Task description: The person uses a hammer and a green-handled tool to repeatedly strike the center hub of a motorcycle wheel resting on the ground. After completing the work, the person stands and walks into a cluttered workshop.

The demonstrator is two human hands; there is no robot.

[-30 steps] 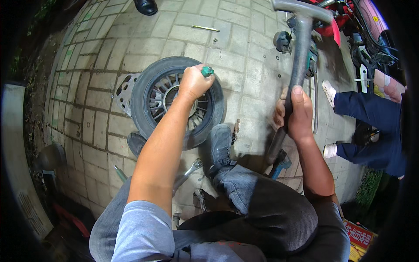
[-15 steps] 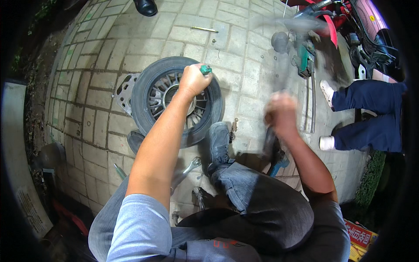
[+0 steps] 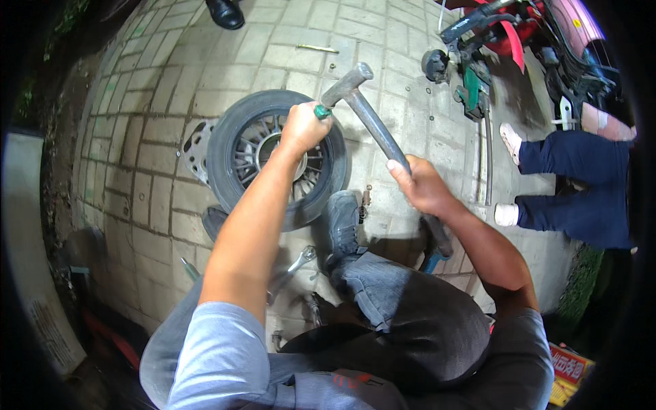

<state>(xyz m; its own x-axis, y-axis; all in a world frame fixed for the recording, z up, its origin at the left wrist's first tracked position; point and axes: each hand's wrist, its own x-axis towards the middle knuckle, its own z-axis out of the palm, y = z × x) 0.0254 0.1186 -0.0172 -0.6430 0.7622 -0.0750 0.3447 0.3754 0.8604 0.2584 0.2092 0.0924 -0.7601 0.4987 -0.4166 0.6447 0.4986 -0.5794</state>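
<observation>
My left hand (image 3: 305,128) is closed around a tool with a green handle end (image 3: 322,112), over the far right side of a wheel with a black tyre (image 3: 224,143). The tool's lower part is hidden by the hand, so its kind does not show. In my right hand (image 3: 425,186) is a hammer (image 3: 374,121), gripped partway along its dark shaft. Its steel head lies right by the green handle end; whether they touch I cannot tell. The spoked rim and hub (image 3: 265,158) show beside my left forearm. Beneath the tyre's left side a perforated metal disc (image 3: 196,152) sticks out.
A ratchet wrench (image 3: 301,258) lies between my legs. Farther off lies a thin metal rod (image 3: 318,48). A green and black mechanical part (image 3: 473,92) and a long bar (image 3: 488,154) lie at the right, near a person's navy-trousered legs (image 3: 574,154) and a red vehicle (image 3: 516,44).
The blurred hammer has swung left and down, its head coming in from the far right to the green handle end. My left hand and the wheel have stayed in place.
</observation>
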